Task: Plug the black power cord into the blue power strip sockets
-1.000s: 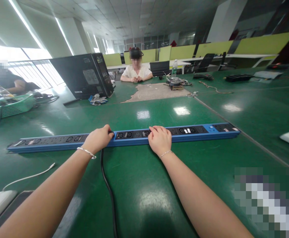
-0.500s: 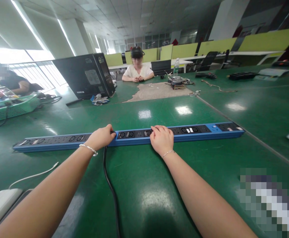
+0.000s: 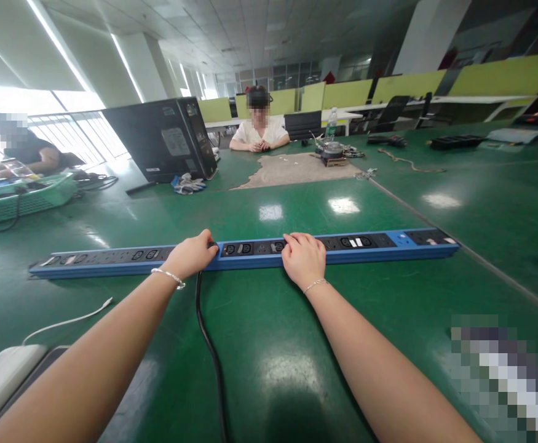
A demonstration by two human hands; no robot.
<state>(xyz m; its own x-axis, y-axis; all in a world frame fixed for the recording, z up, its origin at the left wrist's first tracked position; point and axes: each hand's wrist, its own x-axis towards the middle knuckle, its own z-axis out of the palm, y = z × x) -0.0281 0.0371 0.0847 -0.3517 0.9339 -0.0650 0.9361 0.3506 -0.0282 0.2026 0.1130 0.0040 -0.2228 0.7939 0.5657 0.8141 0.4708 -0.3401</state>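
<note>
A long blue power strip [image 3: 250,263] with black sockets lies across the green table [image 3: 269,320]. My left hand [image 3: 190,254] is closed at the strip, left of its middle, with the fingers around a black plug at the end of the black cable [image 3: 209,344]; most of the plug is hidden by the hand. The cable runs down from under that hand toward me. My right hand [image 3: 304,258] rests on the strip right of the middle, its fingers bent over the far edge and the thumb at the socket side, gripping it.
Behind the strip are a black computer case [image 3: 158,141], gloves [image 3: 188,184], a bottle [image 3: 331,125] and a round metal part [image 3: 331,149]. A green basket [image 3: 29,200] and white cable [image 3: 68,321] are left. Two people sit beyond.
The view has shifted slightly, so the scene sits a little further right. Both hands keep the same places on the strip.
</note>
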